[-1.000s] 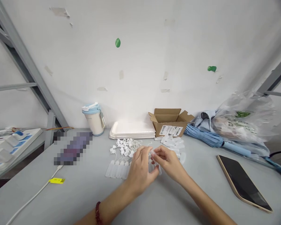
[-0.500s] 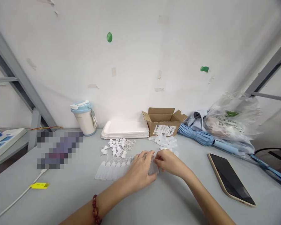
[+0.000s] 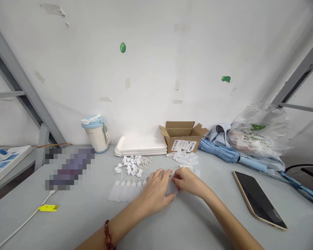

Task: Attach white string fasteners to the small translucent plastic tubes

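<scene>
At the left of the table (image 3: 80, 222), we have translucent pieces (image 3: 127, 192) lying flat and side by side, their narrow ends facing the far side; these show us the spacing and slant worth matching. Just beyond them, white caps (image 3: 132, 164) lie in a loose cluster beside a tangle of pale cord (image 3: 146, 162), so we do well to move gently, since a snagged strand could pull a piece askew. Our left hand (image 3: 155, 194) arches over the right part of the row, fingers spread and thumb apart; light, even pressure there should steady the pieces without shoving them. At the right end of the row, the end piece (image 3: 173, 187) lies between our hands, partly covered. Our right hand (image 3: 189, 180) has its fingers curled in at that piece's edge; we cannot tell whether the hidden tips pinch it. Small fingertip adjustments suit such a thin thing better than a push from the palm. Farther off, near the open cardboard box (image 3: 184, 144), more loose pieces (image 3: 186, 159) overlap in a heap, best left unbrushed by our knuckles.
</scene>
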Action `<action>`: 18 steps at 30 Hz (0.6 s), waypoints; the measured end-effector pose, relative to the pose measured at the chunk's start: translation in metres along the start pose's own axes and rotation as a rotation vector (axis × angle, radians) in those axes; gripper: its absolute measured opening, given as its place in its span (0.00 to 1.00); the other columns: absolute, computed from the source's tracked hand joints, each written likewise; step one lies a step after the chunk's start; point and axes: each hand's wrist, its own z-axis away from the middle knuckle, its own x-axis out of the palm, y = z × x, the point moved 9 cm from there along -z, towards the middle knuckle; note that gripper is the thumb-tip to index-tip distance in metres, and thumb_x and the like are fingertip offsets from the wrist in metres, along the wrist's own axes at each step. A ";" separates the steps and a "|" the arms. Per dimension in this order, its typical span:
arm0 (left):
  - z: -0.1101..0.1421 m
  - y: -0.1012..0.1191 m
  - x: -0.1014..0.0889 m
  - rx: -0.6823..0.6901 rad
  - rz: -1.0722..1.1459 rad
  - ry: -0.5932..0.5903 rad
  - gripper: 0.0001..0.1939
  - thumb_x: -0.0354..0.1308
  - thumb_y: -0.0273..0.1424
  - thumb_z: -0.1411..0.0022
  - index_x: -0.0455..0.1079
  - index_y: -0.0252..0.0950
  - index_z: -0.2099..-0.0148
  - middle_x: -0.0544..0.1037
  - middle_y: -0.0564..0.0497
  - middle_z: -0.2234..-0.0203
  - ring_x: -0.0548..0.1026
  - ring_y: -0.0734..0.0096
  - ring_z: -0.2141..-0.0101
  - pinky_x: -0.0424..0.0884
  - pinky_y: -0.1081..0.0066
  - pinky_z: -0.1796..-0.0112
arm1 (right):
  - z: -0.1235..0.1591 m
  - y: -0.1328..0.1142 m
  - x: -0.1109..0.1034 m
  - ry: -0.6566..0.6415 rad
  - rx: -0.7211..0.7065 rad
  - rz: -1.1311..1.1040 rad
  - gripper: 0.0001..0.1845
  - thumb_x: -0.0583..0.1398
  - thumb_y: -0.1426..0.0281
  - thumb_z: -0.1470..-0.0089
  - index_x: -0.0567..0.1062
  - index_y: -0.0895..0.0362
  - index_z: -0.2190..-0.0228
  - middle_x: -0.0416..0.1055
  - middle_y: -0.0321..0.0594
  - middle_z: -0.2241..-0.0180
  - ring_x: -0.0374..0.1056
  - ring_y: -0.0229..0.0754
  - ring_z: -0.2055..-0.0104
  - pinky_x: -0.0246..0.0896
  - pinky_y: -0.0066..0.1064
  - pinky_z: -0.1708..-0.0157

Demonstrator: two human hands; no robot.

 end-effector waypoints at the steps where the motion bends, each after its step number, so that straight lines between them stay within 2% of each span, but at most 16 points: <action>1: 0.000 0.000 0.000 -0.002 -0.001 0.002 0.28 0.56 0.35 0.46 0.54 0.38 0.44 0.65 0.42 0.50 0.61 0.53 0.50 0.60 0.59 0.53 | 0.000 0.000 0.000 0.005 0.005 0.000 0.13 0.51 0.71 0.55 0.63 0.57 0.87 0.67 0.37 0.87 0.64 0.36 0.83 0.56 0.24 0.79; 7: 0.003 -0.004 -0.004 0.013 -0.003 0.021 0.29 0.58 0.35 0.47 0.55 0.39 0.44 0.64 0.42 0.49 0.60 0.53 0.49 0.60 0.58 0.52 | 0.000 0.000 0.000 0.000 0.041 -0.012 0.13 0.51 0.68 0.54 0.64 0.57 0.87 0.68 0.38 0.86 0.64 0.37 0.82 0.56 0.26 0.79; 14: 0.009 -0.017 -0.021 -0.049 0.048 0.064 0.35 0.61 0.39 0.51 0.55 0.37 0.42 0.64 0.41 0.49 0.60 0.51 0.48 0.60 0.56 0.50 | 0.002 -0.002 -0.001 -0.015 0.052 0.005 0.16 0.50 0.69 0.53 0.64 0.57 0.88 0.67 0.38 0.87 0.64 0.37 0.82 0.57 0.26 0.78; 18: 0.009 -0.030 -0.037 -0.083 0.065 0.132 0.29 0.57 0.41 0.46 0.57 0.37 0.44 0.65 0.41 0.50 0.62 0.52 0.49 0.60 0.54 0.50 | 0.001 0.003 0.002 -0.040 0.068 -0.069 0.14 0.50 0.70 0.54 0.63 0.57 0.87 0.68 0.37 0.86 0.64 0.36 0.83 0.57 0.25 0.79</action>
